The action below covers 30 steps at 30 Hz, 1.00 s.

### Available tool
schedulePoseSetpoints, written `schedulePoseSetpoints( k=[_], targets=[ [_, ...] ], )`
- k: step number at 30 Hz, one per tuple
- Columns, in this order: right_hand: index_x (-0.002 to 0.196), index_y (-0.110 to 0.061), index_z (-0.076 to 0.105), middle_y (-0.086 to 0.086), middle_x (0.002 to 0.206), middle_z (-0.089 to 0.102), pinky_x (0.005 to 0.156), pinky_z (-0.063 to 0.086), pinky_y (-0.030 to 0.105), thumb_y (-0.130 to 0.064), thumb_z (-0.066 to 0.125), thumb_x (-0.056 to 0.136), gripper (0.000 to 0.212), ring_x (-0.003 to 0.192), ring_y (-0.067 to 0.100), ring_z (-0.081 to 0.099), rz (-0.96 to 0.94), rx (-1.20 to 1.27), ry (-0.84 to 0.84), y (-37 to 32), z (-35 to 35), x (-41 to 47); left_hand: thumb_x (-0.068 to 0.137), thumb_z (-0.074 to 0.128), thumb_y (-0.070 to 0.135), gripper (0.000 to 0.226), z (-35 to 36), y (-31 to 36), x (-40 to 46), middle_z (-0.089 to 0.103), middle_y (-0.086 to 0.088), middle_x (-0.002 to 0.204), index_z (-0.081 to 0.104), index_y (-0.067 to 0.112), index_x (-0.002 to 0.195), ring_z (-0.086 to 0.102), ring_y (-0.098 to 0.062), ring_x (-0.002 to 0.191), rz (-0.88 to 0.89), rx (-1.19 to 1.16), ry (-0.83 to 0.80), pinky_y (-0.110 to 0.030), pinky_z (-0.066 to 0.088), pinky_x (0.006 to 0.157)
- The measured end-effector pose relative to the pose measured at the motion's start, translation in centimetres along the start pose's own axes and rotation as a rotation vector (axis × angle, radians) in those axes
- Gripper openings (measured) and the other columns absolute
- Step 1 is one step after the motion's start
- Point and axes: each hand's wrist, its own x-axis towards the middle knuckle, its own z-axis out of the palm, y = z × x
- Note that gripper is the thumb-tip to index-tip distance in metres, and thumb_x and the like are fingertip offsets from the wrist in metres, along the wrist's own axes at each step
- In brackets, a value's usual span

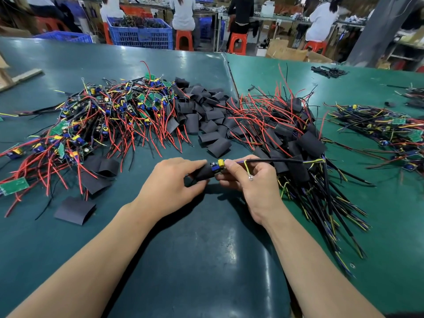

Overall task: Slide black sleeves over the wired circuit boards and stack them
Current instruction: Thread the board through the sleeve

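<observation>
A black sleeve (203, 172) sat partway over a wired circuit board (219, 165), whose blue and yellow parts still stuck out of the sleeve's right end; the pair was held low above the green desk (202, 249), near its middle. The left hand (171, 183) gripped the sleeve, thumb on top and fingers (202, 183) curled under it. The right hand (253, 180) pinched the bare end of the board between thumb and forefinger, and the board's black cable (275, 160) ran off to the right over that hand, with a thin yellow wire (247, 169) looping down across the knuckles.

Just beside the right hand lay a stack of sleeved boards (296, 143), their cables fanned toward the desk's near edge. Behind the hands was a heap of loose sleeves (206, 111), and to the left a tangle of unsleeved boards (98, 115) with red wires. A few flat sleeves (74, 210) lay near the left forearm. Beyond the desk stood a blue crate (141, 34) and red stools (238, 42).
</observation>
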Motion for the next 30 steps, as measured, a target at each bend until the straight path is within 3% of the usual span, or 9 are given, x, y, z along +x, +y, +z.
schedulePoseSetpoints(
  k=[7,10,12,15,23,30],
  targets=[
    [0.08,-0.002,0.057,0.011,0.067,0.071,0.056,0.057,0.024,0.003,0.062,0.091,0.013,0.06,0.025,0.071,0.045,0.048,0.002,0.0,-0.1,0.1,0.074,0.081,0.002,0.037,0.2,0.6,0.1,0.074,-0.004,0.093,0.073,0.006,0.11,0.067,-0.017,0.083,0.009,-0.094,0.07,-0.028,0.05,0.082],
    [0.081,-0.002,0.058,0.013,0.07,0.071,0.057,0.057,0.024,0.001,0.063,0.091,0.012,0.061,0.025,0.071,0.052,0.055,-0.027,-0.1,-0.1,0.1,0.072,0.082,0.0,0.038,0.0,0.8,0.1,0.074,-0.002,0.095,0.073,0.006,0.108,0.064,-0.008,0.085,0.008,-0.138,0.103,-0.016,0.048,0.083],
    [0.081,-0.004,0.058,0.012,0.068,0.071,0.056,0.056,0.025,0.0,0.063,0.092,0.012,0.058,0.023,0.07,0.05,0.053,-0.034,-0.1,-0.2,0.1,0.072,0.084,0.004,0.038,0.0,0.9,0.1,0.073,0.001,0.095,0.073,0.006,0.108,0.064,-0.006,0.087,0.018,-0.16,0.109,-0.01,0.046,0.084],
    [0.079,-0.008,0.06,0.008,0.068,0.071,0.054,0.055,0.025,-0.002,0.065,0.091,0.015,0.058,0.021,0.069,0.006,0.019,0.016,0.0,-0.1,0.1,0.07,0.084,0.026,0.041,-0.3,1.2,0.1,0.07,0.012,0.097,0.075,0.009,0.107,0.065,0.0,0.091,-0.037,-0.229,0.12,-0.006,0.044,0.086],
    [0.078,-0.007,0.06,0.008,0.071,0.072,0.056,0.056,0.025,-0.004,0.067,0.091,0.015,0.064,0.023,0.072,-0.117,-0.066,0.05,0.2,-0.1,-0.1,0.074,0.082,0.028,0.039,-0.2,0.9,0.0,0.072,0.011,0.099,0.074,0.011,0.108,0.067,0.002,0.091,-0.019,-0.22,0.116,-0.012,0.049,0.088],
    [0.068,-0.018,0.06,0.015,0.075,0.072,0.053,0.055,0.029,-0.002,0.067,0.09,0.028,0.067,0.03,0.073,-0.07,0.025,-0.054,-0.4,0.1,-0.4,0.076,0.081,0.023,0.034,-0.1,1.0,0.0,0.072,0.008,0.1,0.074,0.008,0.106,0.067,-0.002,0.091,-0.001,-0.205,0.193,-0.014,0.051,0.086]
  ],
)
